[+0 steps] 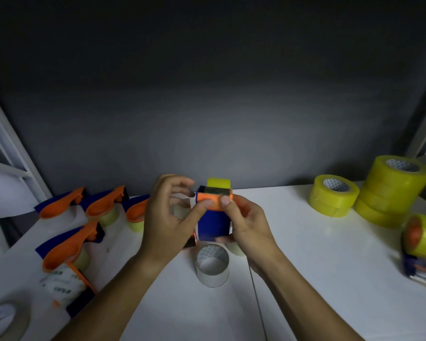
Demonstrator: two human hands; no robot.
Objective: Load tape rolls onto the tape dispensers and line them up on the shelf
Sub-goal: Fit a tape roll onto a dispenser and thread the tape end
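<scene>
Both forearms reaching in from the near edge of the white shelf (305, 242), meeting above its middle. Between the hands, a blue-and-orange dispenser (213, 223), held clear of the surface, cutter end up and away, a strip of yellow tape (219, 182) standing above its top.

Left hand (167, 217): wrist bent slightly inward, thumb tip pressed on the orange front bar of the dispenser, fingers curled loosely above and behind, fingertips near the dispenser's top left corner. Pinching or merely pressing: cannot tell.

Right hand (249, 225): wrapped round the dispenser's right side, thumb on the orange bar beside the left thumb, fingers curled underneath the blue body, holding it firmly.

Directly below the hands, toward the near edge, an empty cardboard core (213, 265) standing upright on the shelf.

Along the left part of the shelf, toward the back edge, three loaded dispensers (103, 205) side by side, orange handles up; in front of them a fourth dispenser (71, 247), lying over printed packaging (64, 284).

Near the back right corner, a single yellow roll (333, 195) lying flat, just beside a taller stack of rolls (391, 190). At the right edge, another dispenser (422, 252) on its side with a yellow roll in it.
</scene>
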